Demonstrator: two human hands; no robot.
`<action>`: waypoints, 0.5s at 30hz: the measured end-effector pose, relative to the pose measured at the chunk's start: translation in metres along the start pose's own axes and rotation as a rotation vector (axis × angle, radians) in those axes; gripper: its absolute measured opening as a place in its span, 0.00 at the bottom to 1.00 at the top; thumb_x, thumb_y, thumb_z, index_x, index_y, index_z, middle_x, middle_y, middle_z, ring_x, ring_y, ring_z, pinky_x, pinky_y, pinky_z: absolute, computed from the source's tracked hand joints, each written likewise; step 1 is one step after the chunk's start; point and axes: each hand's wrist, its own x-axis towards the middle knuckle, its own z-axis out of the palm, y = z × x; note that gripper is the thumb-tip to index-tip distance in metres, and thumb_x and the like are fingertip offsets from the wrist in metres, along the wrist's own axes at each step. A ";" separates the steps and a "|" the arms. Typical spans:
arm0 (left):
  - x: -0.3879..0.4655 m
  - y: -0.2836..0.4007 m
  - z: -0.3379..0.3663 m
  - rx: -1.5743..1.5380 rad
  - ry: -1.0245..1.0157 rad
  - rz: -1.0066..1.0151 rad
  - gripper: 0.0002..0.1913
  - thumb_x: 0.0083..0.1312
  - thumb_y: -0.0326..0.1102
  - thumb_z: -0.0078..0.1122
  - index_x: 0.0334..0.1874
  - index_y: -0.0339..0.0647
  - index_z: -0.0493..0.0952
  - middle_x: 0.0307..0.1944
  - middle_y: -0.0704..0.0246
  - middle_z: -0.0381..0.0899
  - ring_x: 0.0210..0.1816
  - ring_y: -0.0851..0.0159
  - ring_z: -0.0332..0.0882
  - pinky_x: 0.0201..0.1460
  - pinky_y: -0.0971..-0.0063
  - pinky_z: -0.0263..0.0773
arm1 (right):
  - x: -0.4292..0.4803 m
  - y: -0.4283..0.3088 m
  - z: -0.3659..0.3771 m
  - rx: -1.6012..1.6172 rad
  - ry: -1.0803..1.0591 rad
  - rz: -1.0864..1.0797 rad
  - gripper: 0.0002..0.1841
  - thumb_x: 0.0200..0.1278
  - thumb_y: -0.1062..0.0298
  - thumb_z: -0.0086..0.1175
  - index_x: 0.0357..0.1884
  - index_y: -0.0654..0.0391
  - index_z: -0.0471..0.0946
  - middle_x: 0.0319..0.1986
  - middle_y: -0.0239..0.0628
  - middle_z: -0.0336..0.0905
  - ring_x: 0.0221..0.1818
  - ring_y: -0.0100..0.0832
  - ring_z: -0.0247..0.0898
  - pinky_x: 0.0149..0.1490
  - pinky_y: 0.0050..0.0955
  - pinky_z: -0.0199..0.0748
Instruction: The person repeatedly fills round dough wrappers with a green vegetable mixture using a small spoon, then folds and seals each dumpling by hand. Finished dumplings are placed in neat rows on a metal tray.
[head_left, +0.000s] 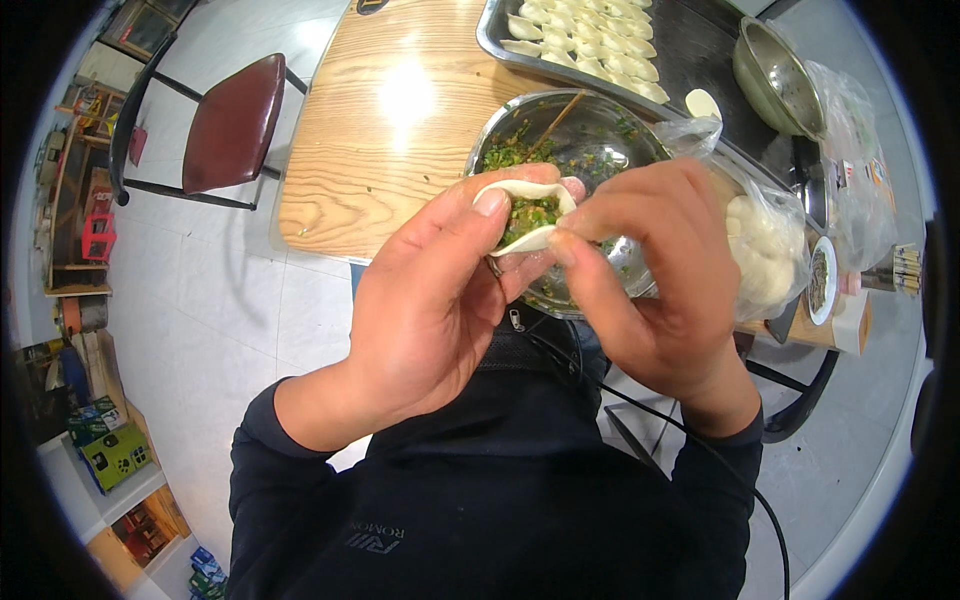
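A round dough wrapper (531, 238) is cupped around a green chopped filling (534, 213), its edges raised and the top still gaping. My left hand (435, 292) cradles it from the left, thumb on the near rim and fingers behind and beneath. On the right side, the thumb and forefinger of my right hand (660, 285) pinch the wrapper's edge. Both hands are above a stainless steel bowl (637, 124) of the same filling, with a thin wooden stick (559, 120) leaning in it. The hands hide part of the bowl.
A metal tray (491, 37) with rows of dumplings (592, 37) stands behind the bowl. Right are a loose wrapper (703, 103), a plastic bag of wrappers (761, 251), a metal basin (776, 79) and a white dish (822, 281). A chair (234, 124) stands left of the wooden table (337, 165).
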 end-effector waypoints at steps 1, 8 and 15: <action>-0.001 -0.001 -0.001 0.016 -0.022 0.015 0.24 0.83 0.41 0.41 0.72 0.29 0.66 0.66 0.55 0.75 0.58 0.67 0.79 0.63 0.73 0.76 | 0.001 -0.001 0.000 0.036 0.003 0.045 0.13 0.52 0.82 0.67 0.40 0.60 0.79 0.36 0.36 0.78 0.36 0.35 0.70 0.39 0.28 0.66; -0.004 -0.009 -0.007 0.111 -0.134 0.168 0.24 0.83 0.41 0.44 0.72 0.29 0.67 0.67 0.55 0.73 0.67 0.62 0.74 0.72 0.64 0.67 | 0.003 -0.005 0.002 0.095 0.018 0.158 0.10 0.58 0.83 0.64 0.40 0.61 0.79 0.33 0.33 0.76 0.33 0.24 0.67 0.38 0.22 0.64; -0.008 -0.014 -0.008 0.311 -0.151 0.353 0.21 0.78 0.27 0.54 0.71 0.31 0.69 0.58 0.65 0.81 0.57 0.73 0.77 0.61 0.78 0.73 | 0.006 -0.009 0.001 0.095 0.028 0.138 0.11 0.58 0.83 0.64 0.41 0.60 0.79 0.34 0.32 0.77 0.32 0.25 0.67 0.37 0.23 0.63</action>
